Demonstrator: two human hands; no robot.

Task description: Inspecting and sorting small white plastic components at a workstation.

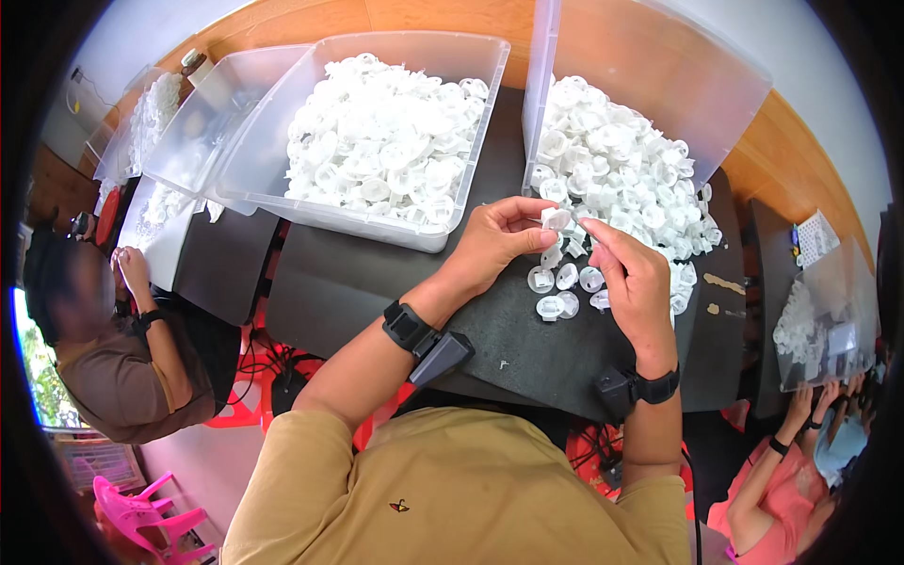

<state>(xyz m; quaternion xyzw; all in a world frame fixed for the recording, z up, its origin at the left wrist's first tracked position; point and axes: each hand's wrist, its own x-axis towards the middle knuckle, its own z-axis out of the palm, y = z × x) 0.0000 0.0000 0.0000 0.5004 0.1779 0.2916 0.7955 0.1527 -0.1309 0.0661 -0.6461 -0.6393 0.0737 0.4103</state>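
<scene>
My left hand [494, 247] pinches a small white plastic part [556, 218] between thumb and fingertips, raised over the black table [405, 297]. Close by on its right is my right hand [633, 278], its fingers curled and the index fingertip almost at that part. Whatever lies between those right fingers is too small to make out. Beneath the hands, several loose round white parts [550, 308] lie on the table. Just beyond them, a large heap of similar white parts [612, 160] spills out of a clear plastic bin [650, 56] tipped on its side.
Left of the heap stands an upright clear bin [443, 235] filled with white parts. Another clear bin [235, 89] is beside it. One person [122, 348] works at the far left, and others [772, 480] at the far right near a clear bin [824, 315].
</scene>
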